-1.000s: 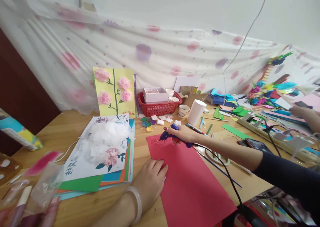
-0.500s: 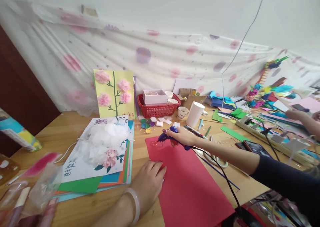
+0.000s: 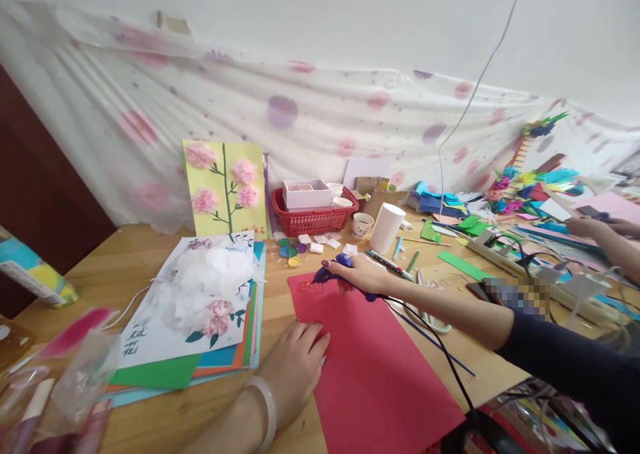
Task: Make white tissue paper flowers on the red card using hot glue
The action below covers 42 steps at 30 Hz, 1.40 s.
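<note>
In my right hand (image 3: 361, 274) is a blue hot glue gun (image 3: 327, 274), my fingers wrapped round its handle. Its nozzle points at the upper left corner of a sheet of red paper (image 3: 380, 374), close to a clear, shiny patch of glue (image 3: 304, 286). Whether the tip touches the paper I cannot tell. A black cord runs from the gun toward the lower right. My left hand (image 3: 295, 367), with a pale bangle on its wrist, lies on the left edge of the red paper, fingers resting flat and holding nothing.
A flower-printed sheet under white fluff (image 3: 205, 281) lies on coloured papers at left. Behind stand a yellow flower picture (image 3: 210, 201), a red basket (image 3: 315, 224), a paper cup (image 3: 363, 225) and a white cylinder (image 3: 387, 227). A power strip (image 3: 530, 267) and another person's hands (image 3: 593, 227) are at right.
The whole view has shifted slightly, so things appear a little further left. My right hand still holds the glue gun over the same corner, and my left hand stays on the paper's edge.
</note>
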Each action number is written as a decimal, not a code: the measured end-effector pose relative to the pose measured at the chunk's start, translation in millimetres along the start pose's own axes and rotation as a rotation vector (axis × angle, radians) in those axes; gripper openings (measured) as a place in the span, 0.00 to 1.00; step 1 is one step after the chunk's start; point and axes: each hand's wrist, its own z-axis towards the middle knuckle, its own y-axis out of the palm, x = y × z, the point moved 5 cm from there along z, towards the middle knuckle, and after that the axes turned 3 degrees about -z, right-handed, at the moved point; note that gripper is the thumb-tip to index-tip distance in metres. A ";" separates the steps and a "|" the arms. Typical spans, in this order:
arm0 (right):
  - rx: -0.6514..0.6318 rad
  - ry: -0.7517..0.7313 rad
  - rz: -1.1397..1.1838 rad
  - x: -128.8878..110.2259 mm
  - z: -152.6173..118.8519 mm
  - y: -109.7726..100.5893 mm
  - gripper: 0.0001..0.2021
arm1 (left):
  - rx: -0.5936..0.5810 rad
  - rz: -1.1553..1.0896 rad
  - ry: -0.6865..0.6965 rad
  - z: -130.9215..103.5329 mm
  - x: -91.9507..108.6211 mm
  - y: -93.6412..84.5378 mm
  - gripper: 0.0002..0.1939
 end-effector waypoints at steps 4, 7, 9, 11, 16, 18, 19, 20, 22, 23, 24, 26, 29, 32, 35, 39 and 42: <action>-0.013 0.016 -0.031 -3.9 -1.6 6.0 0.35 | 0.006 -0.011 0.001 0.5 0.8 -1.2 0.17; -0.018 -0.006 -0.037 -7.9 -2.1 10.0 0.35 | 0.006 -0.017 -0.002 0.4 0.0 -0.7 0.17; -0.012 -0.028 -0.046 -9.6 -1.6 10.7 0.35 | 0.010 -0.017 -0.006 0.1 -0.7 -0.3 0.17; -0.010 -0.040 -0.055 -9.1 -0.3 10.8 0.35 | 0.015 -0.020 -0.007 -0.1 -1.1 -0.3 0.17; -0.018 -0.005 -0.068 -1.2 1.5 6.6 0.36 | 0.019 -0.025 -0.006 0.3 -0.8 -1.3 0.17; -0.008 0.015 -0.059 0.7 0.9 2.6 0.37 | 0.025 -0.023 -0.002 0.4 -0.4 -1.6 0.16; -0.002 0.022 -0.052 0.9 0.6 0.9 0.38 | 0.029 -0.023 -0.002 0.3 -0.3 -1.8 0.16; 0.004 0.024 -0.048 0.7 0.5 -0.3 0.38 | 0.030 -0.023 -0.002 0.2 -0.2 -1.8 0.16; 0.009 0.016 -0.045 -0.5 1.1 -0.3 0.38 | 0.023 -0.018 -0.005 0.1 -0.1 -1.6 0.17; 0.006 0.011 -0.045 -0.9 1.9 0.8 0.37 | 0.020 -0.014 -0.006 0.1 -0.1 -1.5 0.17; 0.002 0.006 -0.044 -1.0 2.7 2.3 0.37 | 0.019 -0.010 -0.006 0.1 0.0 -1.6 0.17; -0.004 -0.004 -0.031 -0.9 4.5 5.0 0.37 | 0.020 -0.007 -0.002 0.2 0.1 -1.4 0.17; -0.015 -0.029 0.002 -1.7 5.8 6.5 0.36 | 0.015 -0.008 -0.001 0.1 -0.1 -0.4 0.17; -0.039 -0.057 0.023 -4.8 6.2 7.2 0.34 | 0.009 -0.007 -0.011 -0.1 -0.8 0.9 0.16; -0.048 -0.078 0.013 -9.5 7.9 10.0 0.34 | 0.010 -0.009 -0.017 -0.1 -1.1 1.3 0.16; -0.030 -0.051 -0.016 -13.3 11.0 15.3 0.35 | 0.007 -0.012 -0.011 0.0 -1.0 1.0 0.16; -0.048 -0.010 -0.024 -12.5 12.3 18.2 0.35 | 0.009 -0.010 -0.011 0.0 -1.1 0.1 0.16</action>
